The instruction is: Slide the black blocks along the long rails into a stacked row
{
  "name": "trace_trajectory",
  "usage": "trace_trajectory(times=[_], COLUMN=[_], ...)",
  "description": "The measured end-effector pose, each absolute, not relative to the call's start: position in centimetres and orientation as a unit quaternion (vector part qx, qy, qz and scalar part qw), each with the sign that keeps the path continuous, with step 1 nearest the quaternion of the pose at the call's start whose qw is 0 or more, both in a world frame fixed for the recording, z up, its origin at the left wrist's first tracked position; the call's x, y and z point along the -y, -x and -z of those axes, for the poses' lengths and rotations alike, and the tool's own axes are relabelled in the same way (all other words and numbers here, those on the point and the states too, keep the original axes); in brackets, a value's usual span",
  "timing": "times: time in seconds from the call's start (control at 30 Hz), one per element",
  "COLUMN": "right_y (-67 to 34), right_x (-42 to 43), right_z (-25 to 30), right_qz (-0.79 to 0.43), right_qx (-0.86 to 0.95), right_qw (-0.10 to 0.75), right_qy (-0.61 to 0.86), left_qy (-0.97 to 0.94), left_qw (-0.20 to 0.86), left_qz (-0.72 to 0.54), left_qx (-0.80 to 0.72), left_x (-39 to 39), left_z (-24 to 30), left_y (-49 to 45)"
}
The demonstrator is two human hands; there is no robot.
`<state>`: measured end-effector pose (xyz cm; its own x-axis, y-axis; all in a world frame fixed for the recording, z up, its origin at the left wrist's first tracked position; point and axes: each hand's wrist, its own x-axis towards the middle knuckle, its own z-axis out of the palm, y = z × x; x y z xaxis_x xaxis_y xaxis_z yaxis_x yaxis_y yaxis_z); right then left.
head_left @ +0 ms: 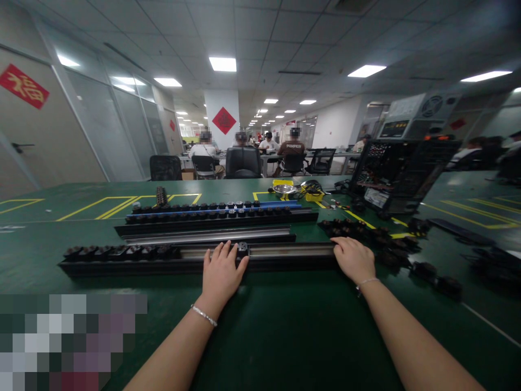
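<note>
A long black rail point(293, 264) with a pale channel along its top lies crosswise on the green table in front of me. My left hand point(223, 271) rests on its middle, fingers spread over the channel. Index finger and thumb are beside a small black block point(243, 248) seated in the channel. At the rail's right end, my right hand point(355, 262) is closed over the edge, its thumb side partly hidden. Several similar black blocks point(118, 252) stand in a row on the rail's left part.
Behind lie a silver-topped rail point(211, 235) and a rail with a blue strip point(280, 205) carrying several blocks. Loose black parts point(423, 271) are scattered at right. An opened computer case point(394, 176), a metal bowl point(284, 188) and cables stand farther back. People sit beyond.
</note>
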<state>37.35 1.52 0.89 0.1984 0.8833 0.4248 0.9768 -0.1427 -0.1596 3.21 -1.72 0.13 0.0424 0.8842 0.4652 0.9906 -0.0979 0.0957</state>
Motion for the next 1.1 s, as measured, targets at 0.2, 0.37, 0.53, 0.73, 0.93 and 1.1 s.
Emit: trace_trajectory(times=[0.2,0.37,0.53,0.73,0.93,1.1], right_y=[-37.4,-37.5,-37.3,-37.3,-37.3,-37.3], right_x=[-1.5,-1.6,-1.5,-1.5,-1.5,-1.6], right_z=[-0.9,-0.9,-1.0,-1.0,-1.0,-0.9], right_qz=[0.118,0.119,0.118,0.113,0.108,0.114], right_qx=[0.623,0.626,0.626,0.624,0.624,0.62], right_qw=[0.196,0.196,0.197,0.203,0.204,0.209], right_qy=[0.748,0.745,0.745,0.746,0.747,0.748], left_qy=[0.713,0.712,0.707,0.708,0.708,0.708], left_qw=[0.129,0.13,0.138,0.133,0.117,0.111], left_qz=[0.207,0.202,0.198,0.193,0.175,0.163], left_qx=[0.657,0.66,0.665,0.667,0.674,0.678], left_x=[1.8,1.9,1.9,1.9,2.0,2.0], left_z=[-0.2,-0.2,-0.2,-0.1,-0.4,-0.6], left_y=[-3.3,-3.4,-3.7,-4.0,-4.1,-4.3])
